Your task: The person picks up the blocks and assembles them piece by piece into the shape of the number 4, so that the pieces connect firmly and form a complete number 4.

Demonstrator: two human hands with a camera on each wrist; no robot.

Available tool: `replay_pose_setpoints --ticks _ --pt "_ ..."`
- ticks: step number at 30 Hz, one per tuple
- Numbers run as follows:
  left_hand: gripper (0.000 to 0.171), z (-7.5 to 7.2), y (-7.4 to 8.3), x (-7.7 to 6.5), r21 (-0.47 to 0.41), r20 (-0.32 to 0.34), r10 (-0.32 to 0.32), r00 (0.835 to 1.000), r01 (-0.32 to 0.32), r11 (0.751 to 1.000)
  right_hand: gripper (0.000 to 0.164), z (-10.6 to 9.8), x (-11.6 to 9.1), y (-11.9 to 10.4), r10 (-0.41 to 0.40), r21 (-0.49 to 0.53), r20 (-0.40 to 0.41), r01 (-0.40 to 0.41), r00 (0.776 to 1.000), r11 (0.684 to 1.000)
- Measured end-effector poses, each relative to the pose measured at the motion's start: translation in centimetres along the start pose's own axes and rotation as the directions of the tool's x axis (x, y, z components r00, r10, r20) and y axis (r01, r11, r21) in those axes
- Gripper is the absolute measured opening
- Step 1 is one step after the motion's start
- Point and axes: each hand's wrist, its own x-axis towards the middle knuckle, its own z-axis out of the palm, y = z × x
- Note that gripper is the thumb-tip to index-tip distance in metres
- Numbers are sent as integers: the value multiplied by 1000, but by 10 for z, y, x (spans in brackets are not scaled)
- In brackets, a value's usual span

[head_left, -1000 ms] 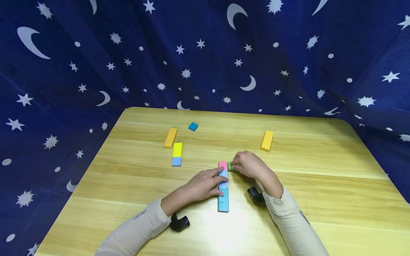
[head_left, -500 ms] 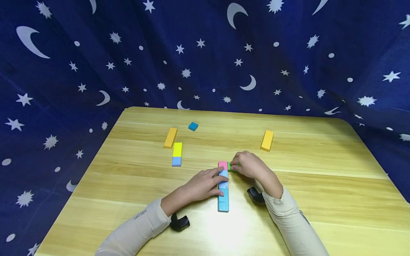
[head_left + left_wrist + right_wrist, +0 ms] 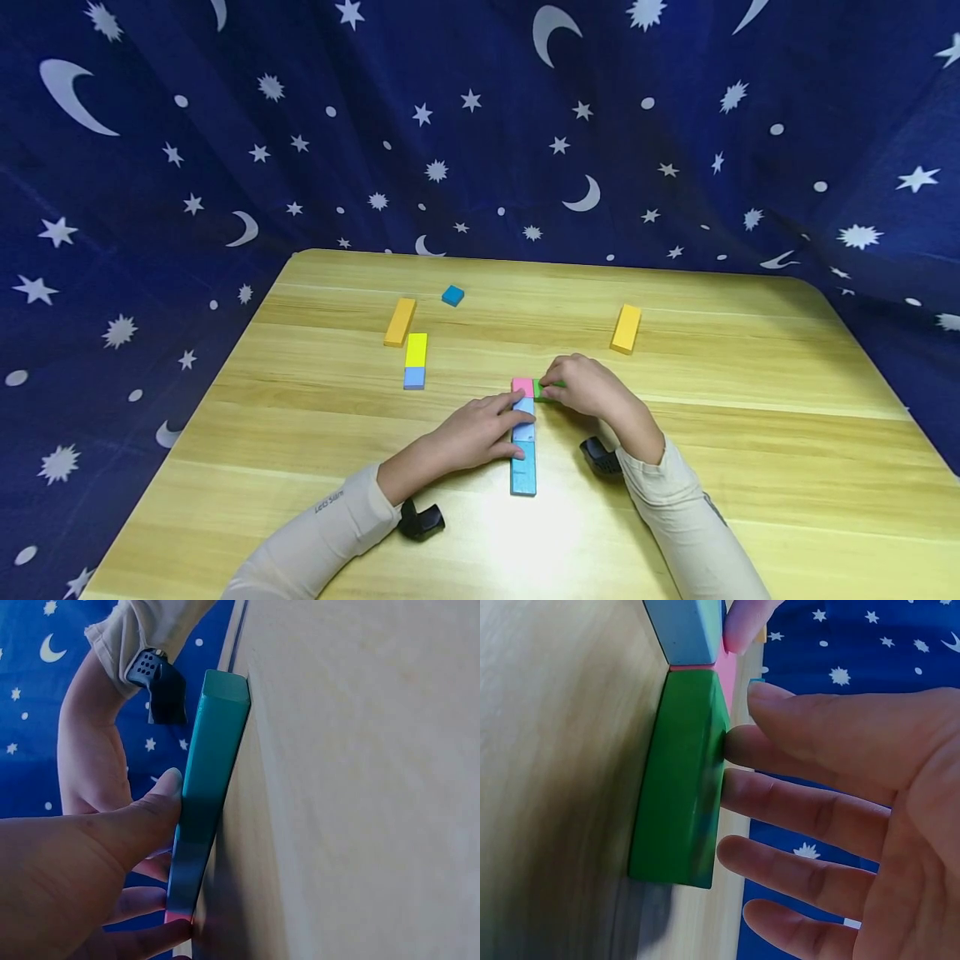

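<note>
In the head view, a teal block [image 3: 522, 475], a light blue block [image 3: 523, 431] and a pink block [image 3: 522, 385] lie end to end in a straight row. My left hand [image 3: 468, 436] rests its spread fingers on this row, with its thumb on the teal block in the left wrist view. A green block [image 3: 679, 780] meets the pink one at the row's far end and points right. The fingertips of my right hand [image 3: 588, 387] touch the green block's top, while the right wrist view shows the thumb off it. That hand covers most of the green block from above.
Left of the row lie a yellow block [image 3: 416, 350] touching a small blue block [image 3: 414, 378], and an orange block [image 3: 400, 322]. A dark blue square block [image 3: 453, 295] lies farther back. Another orange block [image 3: 626, 329] sits back right. A starry curtain [image 3: 480, 150] hangs behind the table [image 3: 750, 467].
</note>
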Motion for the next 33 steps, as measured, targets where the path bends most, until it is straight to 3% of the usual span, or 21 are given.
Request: replay_pose_setpoints --ticks 11,33 --pt "52 0 0 0 -60 24 -14 1000 16 998 17 1 1 0 5 7 0 -5 1000 1000" --pt "52 -2 -1 1 -36 42 -4 999 6 999 19 -1 2 -2 -30 32 36 28 999 999"
